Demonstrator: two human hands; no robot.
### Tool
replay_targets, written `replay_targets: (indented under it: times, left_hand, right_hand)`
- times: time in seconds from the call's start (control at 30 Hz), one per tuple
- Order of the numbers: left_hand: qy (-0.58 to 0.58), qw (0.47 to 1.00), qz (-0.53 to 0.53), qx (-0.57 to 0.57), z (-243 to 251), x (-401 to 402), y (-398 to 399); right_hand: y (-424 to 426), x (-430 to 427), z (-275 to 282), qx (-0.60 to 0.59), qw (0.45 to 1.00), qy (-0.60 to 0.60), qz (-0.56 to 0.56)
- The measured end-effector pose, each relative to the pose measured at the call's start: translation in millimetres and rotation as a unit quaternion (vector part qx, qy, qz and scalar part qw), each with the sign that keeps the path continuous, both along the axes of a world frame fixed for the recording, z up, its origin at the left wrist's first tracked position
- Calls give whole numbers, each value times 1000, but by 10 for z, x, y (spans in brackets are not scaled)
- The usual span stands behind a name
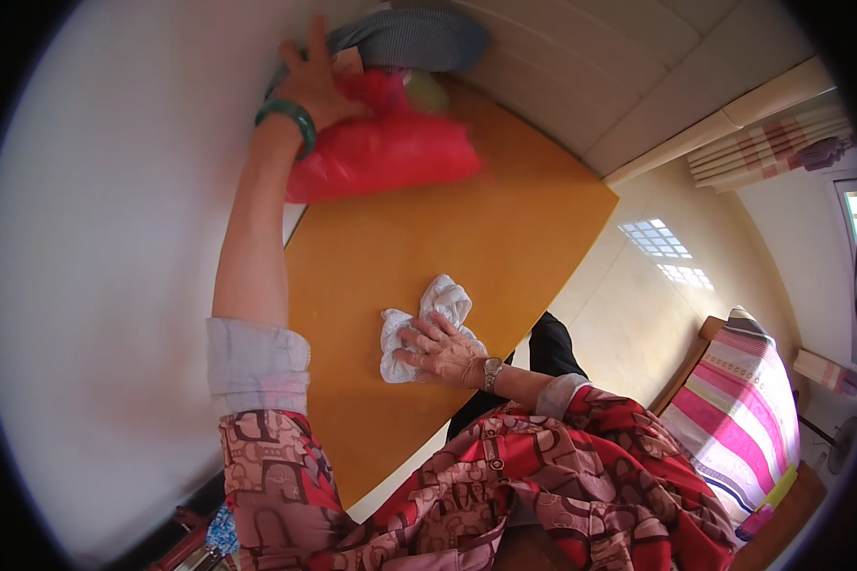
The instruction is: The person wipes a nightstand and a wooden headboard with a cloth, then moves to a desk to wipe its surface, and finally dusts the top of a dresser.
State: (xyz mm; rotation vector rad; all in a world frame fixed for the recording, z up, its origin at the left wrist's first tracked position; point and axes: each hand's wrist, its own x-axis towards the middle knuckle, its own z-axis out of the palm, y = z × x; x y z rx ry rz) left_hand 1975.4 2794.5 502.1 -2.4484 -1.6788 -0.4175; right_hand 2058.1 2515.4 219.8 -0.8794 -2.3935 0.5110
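A wooden tabletop (428,228) lies before me. My right hand (443,353), with a metal wristwatch above it, rests flat on a crumpled white cloth (446,296) on the tabletop near its front edge. My left hand (321,89), with a green bangle on the wrist, is stretched out to the far left end, its fingers spread. It is at the upper left of a red plastic bag (393,153), which looks blurred; whether its fingers grip the bag I cannot tell. Beyond the bag lies a grey-blue striped fabric item (414,39), with something green (427,93) beside the bag.
A white wall (114,250) runs along the left, and a tiled wall (578,64) stands behind the tabletop. To the right are the pale floor (614,285) and a seat with a pink and white striped cover (735,414). Curtains (771,150) hang at the upper right.
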Motion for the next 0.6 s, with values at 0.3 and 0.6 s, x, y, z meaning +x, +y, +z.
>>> replay_targets:
  times: [0.3, 0.6]
  left_hand:
    - [28, 997, 76, -22, -524, -240, -31]
    - [-128, 978, 129, 99, -1204, -1709, -1659]
  right_hand:
    - [-15, 54, 51, 94, 993, -67, -20]
    - [457, 1170, -151, 51, 962, -13, -268]
